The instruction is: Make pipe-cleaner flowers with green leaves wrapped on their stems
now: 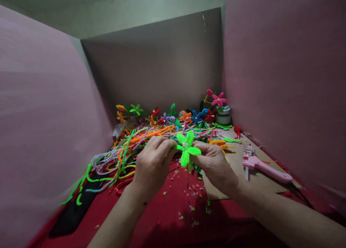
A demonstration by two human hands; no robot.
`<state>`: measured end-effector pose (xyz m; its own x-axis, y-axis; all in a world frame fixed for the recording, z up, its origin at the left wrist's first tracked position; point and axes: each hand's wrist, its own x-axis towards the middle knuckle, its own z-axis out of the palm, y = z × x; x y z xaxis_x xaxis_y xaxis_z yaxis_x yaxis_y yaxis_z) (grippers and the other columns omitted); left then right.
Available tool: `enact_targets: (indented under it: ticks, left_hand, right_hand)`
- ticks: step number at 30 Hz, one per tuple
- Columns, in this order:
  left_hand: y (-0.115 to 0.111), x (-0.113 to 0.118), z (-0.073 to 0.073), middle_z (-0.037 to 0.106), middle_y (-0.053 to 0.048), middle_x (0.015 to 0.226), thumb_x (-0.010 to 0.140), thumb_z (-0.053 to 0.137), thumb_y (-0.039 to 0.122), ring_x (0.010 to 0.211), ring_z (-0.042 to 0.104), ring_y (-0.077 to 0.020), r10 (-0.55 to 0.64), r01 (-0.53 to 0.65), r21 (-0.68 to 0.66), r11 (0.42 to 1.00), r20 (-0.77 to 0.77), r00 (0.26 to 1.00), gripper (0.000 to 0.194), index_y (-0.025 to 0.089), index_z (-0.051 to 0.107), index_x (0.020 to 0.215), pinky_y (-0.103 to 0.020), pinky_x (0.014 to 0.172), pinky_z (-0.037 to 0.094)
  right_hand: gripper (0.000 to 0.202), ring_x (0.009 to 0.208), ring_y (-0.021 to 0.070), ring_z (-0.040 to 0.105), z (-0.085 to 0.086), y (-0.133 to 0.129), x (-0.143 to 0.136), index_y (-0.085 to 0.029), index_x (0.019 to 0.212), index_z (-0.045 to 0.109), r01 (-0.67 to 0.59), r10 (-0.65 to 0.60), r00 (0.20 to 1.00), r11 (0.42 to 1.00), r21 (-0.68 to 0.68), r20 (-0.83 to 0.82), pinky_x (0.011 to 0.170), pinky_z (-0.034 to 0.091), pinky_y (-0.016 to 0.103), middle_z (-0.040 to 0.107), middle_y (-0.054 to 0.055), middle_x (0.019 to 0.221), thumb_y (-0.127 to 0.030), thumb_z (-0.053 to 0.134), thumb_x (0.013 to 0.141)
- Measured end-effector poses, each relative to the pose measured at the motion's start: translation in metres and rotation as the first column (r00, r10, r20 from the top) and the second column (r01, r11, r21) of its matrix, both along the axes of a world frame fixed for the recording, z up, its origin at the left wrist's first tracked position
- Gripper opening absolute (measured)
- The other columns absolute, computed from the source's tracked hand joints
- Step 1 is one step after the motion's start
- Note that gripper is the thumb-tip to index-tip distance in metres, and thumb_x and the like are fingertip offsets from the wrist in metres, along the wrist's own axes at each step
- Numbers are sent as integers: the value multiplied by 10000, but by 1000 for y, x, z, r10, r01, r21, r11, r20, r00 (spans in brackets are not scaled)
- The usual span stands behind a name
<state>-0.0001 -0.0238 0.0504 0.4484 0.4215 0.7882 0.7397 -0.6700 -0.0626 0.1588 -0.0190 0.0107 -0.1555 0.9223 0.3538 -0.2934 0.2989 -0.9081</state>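
A bright green pipe-cleaner flower (186,158) with several petals and a pale, beaded centre is held up between my hands. My left hand (154,161) pinches its left petal between thumb and fingers. On the other side, my right hand (214,164) is closed at the flower's right petals, its fingertips partly hidden behind them. A thin dark stem (187,177) hangs below the bloom. Behind my hands spreads a heap of loose pipe cleaners (147,135) in orange, green, purple and other colours.
A pink hot glue gun (266,168) lies on a cardboard sheet (214,188) at right. Finished flowers (197,116) line the back, near a lidded jar (223,116). A black flat object (72,212) lies front left. Fuzz scraps dot the red cloth (159,226). Pink panels (283,71) enclose the sides.
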Motion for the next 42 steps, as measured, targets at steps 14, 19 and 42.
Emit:
enact_targets:
  ticks: [14, 19, 42]
  left_hand:
    - [1, -14, 26, 609, -16, 801, 812, 549, 267, 781, 563, -139, 14, 200, -431, 880, 445, 895, 128, 178, 636, 784, -242, 671, 440]
    - [15, -12, 45, 623, -36, 910, 762, 604, 265, 899, 563, -158, -168, 388, -696, 604, 365, 916, 121, 184, 694, 757, -271, 802, 439]
    - [7, -18, 32, 654, -32, 840, 818, 544, 250, 764, 597, -133, -212, 464, -727, 506, 416, 884, 175, 193, 656, 941, -240, 673, 478]
  right_hand:
    - [230, 655, 139, 445, 3, 8, 2, -169, 535, 598, 7, -89, 973, 933, 361, 212, 661, 396, 288, 474, -3, 610, -267, 614, 742]
    - [206, 641, 138, 444, 7, 7, 2, -175, 579, 635, -170, 24, 945, 888, 427, 327, 724, 405, 326, 514, 2, 605, -275, 602, 757]
    - [223, 538, 90, 376, -3, 14, 11, -158, 571, 656, -426, 400, 897, 896, 128, 188, 502, 322, 225, 483, -17, 580, -326, 650, 717]
